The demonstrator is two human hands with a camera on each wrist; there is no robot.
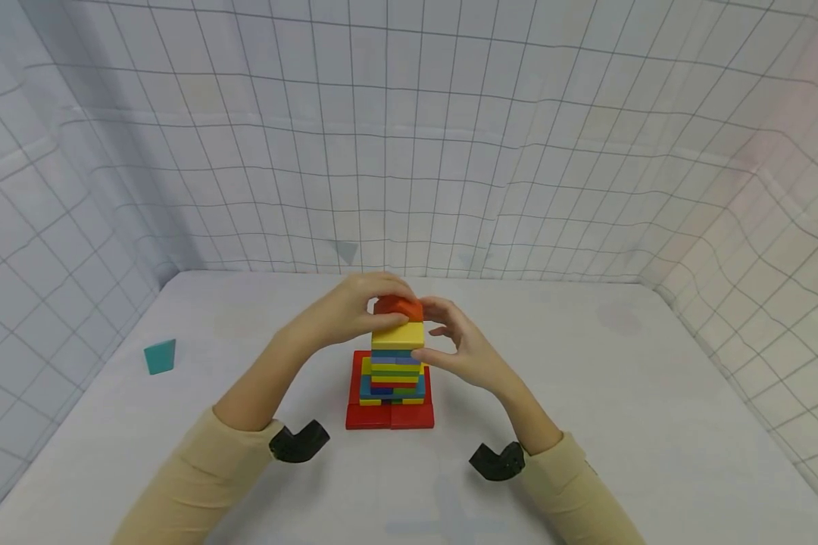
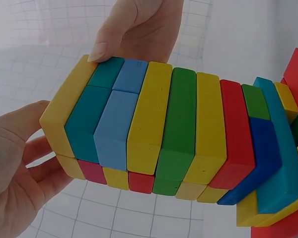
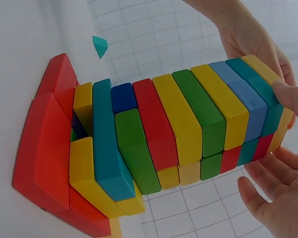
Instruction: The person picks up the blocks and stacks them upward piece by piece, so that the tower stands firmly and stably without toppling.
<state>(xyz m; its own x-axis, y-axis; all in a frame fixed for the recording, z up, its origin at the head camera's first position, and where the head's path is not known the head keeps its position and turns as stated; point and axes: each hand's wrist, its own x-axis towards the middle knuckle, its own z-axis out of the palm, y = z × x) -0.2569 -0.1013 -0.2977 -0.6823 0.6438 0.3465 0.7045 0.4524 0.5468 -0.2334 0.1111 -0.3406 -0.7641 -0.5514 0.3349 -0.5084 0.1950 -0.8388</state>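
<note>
A tower of colored blocks (image 1: 395, 371) stands on a red base (image 1: 368, 416). My left hand (image 1: 361, 306) reaches its top from the left, thumb in front and fingers curled over an orange block (image 1: 409, 309). Just under that sits a yellow block (image 1: 398, 335). At the tower's upper right is my right hand (image 1: 466, 352), loosely curved, with its thumb at the front edge and fingertips near the orange block. In the left wrist view the right thumb (image 2: 100, 51) touches the upper edge. The right wrist view shows fingers of the right hand (image 3: 283, 198) beside the back column.
A lone teal block (image 1: 160, 356) lies on the white table (image 1: 586, 424) to the left. White netting with a dark grid (image 1: 416, 151) encloses the back and sides. Black wrist mounts (image 1: 300, 441) stick out from both sleeves.
</note>
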